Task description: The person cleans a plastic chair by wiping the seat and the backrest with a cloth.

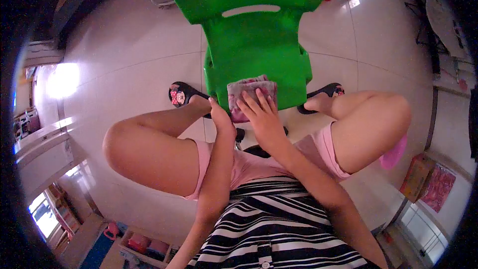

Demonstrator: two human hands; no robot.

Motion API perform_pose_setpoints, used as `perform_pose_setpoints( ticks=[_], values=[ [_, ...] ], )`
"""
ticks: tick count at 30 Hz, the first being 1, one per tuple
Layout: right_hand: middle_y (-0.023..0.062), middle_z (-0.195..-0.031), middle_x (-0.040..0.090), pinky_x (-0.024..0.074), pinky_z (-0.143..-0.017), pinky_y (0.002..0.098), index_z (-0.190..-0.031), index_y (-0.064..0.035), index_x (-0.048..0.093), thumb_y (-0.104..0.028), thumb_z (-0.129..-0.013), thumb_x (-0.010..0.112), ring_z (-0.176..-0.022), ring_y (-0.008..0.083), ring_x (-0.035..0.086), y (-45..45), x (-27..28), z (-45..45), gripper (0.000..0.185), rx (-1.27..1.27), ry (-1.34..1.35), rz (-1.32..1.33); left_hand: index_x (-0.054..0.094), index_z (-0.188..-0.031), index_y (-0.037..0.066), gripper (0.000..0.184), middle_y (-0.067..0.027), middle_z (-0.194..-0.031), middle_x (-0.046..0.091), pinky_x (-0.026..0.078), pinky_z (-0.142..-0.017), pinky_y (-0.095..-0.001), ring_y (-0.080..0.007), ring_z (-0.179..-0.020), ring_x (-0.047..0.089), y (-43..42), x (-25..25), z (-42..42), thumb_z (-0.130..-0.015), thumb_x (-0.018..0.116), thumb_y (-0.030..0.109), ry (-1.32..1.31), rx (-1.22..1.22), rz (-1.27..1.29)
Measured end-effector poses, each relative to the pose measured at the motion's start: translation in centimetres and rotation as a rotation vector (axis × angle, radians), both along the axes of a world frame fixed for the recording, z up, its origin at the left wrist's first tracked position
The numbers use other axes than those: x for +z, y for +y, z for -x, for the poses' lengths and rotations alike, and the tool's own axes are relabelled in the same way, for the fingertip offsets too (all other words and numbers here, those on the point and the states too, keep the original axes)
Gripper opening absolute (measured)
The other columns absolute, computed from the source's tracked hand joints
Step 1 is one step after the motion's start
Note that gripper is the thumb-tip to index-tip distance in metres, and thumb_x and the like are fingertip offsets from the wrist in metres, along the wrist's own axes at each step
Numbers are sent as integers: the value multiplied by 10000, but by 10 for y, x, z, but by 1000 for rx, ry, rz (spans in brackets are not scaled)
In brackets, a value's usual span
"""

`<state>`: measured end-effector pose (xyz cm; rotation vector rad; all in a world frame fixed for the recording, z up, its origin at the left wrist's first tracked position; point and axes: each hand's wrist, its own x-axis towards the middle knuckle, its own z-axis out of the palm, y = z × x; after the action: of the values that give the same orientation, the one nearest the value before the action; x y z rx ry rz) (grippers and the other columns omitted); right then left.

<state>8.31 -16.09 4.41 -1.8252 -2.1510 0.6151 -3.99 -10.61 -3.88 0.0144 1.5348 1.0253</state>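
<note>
On a green chair (pixel 254 45) between shoes (pixel 184 93), right-hand fingers (pixel 262 98) partly cover cloth (pixel 240 89).

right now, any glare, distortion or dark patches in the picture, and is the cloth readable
Head view: strong glare at far left, smaller glints on the floor at upper right; head view: straight lines curve, corners fall to black; head view: cloth readable, partly under the right hand.

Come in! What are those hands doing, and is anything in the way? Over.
Right hand spread on the folded cloth. Left hand beside it, grip unclear. Cloth on seat of green plastic chair. Nothing seen in the way atop the cloth.
</note>
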Motion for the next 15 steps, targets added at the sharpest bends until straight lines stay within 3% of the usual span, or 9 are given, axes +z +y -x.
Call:
perform_pose_setpoints(
  ticks=[15],
  values=[
    [85,-1399,427,268,-1081,513,-1325,-152,477,-25,-821,457,-1308,371,349,56,-8,-2,520,-106,11,-137,543,-1145,98,508,-66,-1039,596,502,-700,-353,-201,-886,594,1,-11,4,-958,350,529,-15,-31,-35]
  ],
)
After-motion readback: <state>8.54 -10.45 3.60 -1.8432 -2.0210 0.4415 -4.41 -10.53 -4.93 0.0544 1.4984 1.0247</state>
